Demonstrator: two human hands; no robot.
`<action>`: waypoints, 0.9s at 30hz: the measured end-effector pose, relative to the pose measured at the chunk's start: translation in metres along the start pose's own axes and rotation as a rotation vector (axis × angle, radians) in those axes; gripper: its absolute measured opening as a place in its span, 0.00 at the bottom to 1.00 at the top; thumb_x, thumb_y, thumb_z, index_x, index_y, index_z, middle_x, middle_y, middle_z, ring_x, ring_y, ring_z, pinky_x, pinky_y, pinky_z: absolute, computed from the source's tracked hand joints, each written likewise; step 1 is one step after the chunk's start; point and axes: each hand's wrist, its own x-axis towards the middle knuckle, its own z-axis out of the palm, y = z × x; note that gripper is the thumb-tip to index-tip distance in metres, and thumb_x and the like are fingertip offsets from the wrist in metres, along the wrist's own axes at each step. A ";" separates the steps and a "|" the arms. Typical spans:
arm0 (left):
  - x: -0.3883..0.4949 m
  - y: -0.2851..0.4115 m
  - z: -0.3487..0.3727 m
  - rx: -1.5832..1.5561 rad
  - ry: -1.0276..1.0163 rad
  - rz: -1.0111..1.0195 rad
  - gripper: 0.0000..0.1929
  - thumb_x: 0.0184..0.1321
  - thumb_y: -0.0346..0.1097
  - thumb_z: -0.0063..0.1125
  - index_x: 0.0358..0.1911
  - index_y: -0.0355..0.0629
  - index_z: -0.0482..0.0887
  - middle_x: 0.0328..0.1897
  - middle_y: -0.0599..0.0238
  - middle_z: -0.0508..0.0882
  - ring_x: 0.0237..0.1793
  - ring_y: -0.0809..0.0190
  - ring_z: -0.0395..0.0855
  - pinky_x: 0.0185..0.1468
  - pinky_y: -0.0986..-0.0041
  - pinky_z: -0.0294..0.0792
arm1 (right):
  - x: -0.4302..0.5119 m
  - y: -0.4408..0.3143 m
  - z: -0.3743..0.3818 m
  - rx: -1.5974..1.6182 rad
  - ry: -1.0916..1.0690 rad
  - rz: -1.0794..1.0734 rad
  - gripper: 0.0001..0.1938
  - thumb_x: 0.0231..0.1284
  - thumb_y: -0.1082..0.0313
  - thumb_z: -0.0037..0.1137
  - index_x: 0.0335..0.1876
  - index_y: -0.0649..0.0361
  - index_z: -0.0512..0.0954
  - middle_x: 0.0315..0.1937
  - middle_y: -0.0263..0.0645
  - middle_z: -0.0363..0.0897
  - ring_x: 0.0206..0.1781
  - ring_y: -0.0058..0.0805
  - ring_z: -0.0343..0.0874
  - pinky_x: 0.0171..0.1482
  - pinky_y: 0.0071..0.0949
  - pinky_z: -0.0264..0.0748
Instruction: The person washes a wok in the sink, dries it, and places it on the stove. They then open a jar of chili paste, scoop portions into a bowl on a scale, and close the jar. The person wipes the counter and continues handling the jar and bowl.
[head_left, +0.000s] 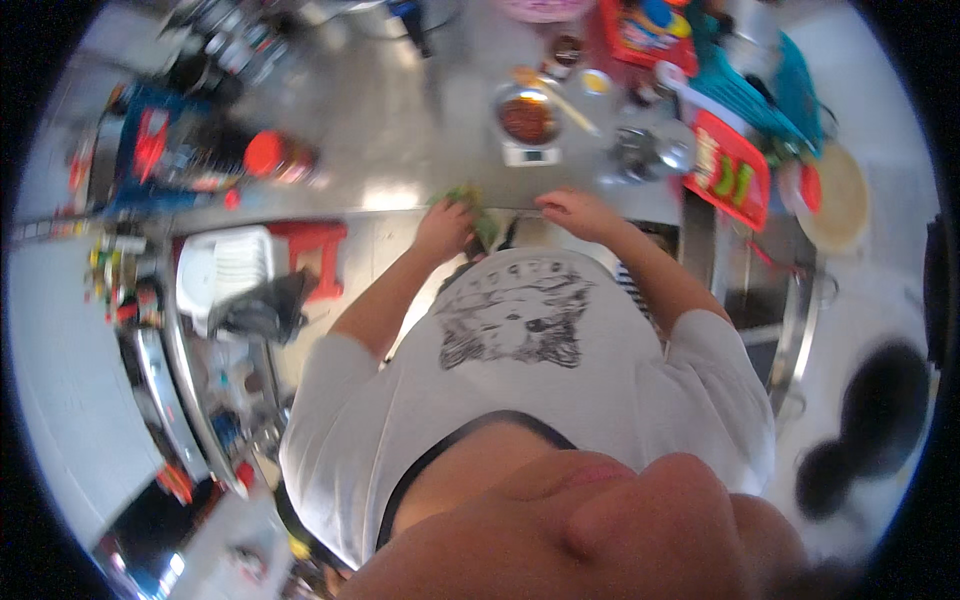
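Note:
My left hand is closed around a crumpled green cloth-like item at the front edge of a stainless steel counter. Blur hides exactly what the item is. Level with it, at the same edge, is my right hand, its fingers partly curled and nothing visible in them. Ahead of both hands, a metal bowl of red-brown sauce or paste rests on a white kitchen scale. A wooden spoon or spatula lies across or beside the bowl's right rim.
On the right stand glass jars and a red tray with green peppers. A red-lidded jar and a blue crate are at left. Below the counter sits a white dish rack near a red stool.

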 end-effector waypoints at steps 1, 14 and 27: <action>-0.013 -0.002 0.001 -0.256 -0.039 0.010 0.15 0.62 0.36 0.56 0.51 0.46 0.85 0.54 0.56 0.83 0.54 0.47 0.79 0.60 0.60 0.70 | -0.015 0.014 0.000 0.000 0.023 0.025 0.17 0.68 0.58 0.52 0.56 0.57 0.79 0.54 0.47 0.80 0.56 0.46 0.79 0.59 0.41 0.74; -0.015 0.048 -0.005 -1.149 -0.083 -0.557 0.19 0.72 0.40 0.52 0.59 0.35 0.77 0.53 0.63 0.84 0.55 0.65 0.79 0.60 0.72 0.68 | -0.177 0.125 0.035 0.212 0.196 0.067 0.19 0.70 0.56 0.53 0.60 0.56 0.77 0.56 0.47 0.79 0.59 0.45 0.78 0.61 0.39 0.73; 0.083 0.300 -0.015 -1.258 0.035 -0.236 0.18 0.68 0.33 0.59 0.59 0.36 0.76 0.53 0.65 0.84 0.51 0.67 0.80 0.59 0.73 0.70 | -0.203 0.120 0.028 0.494 0.483 -0.025 0.12 0.68 0.61 0.55 0.48 0.60 0.80 0.40 0.44 0.84 0.44 0.31 0.83 0.49 0.33 0.77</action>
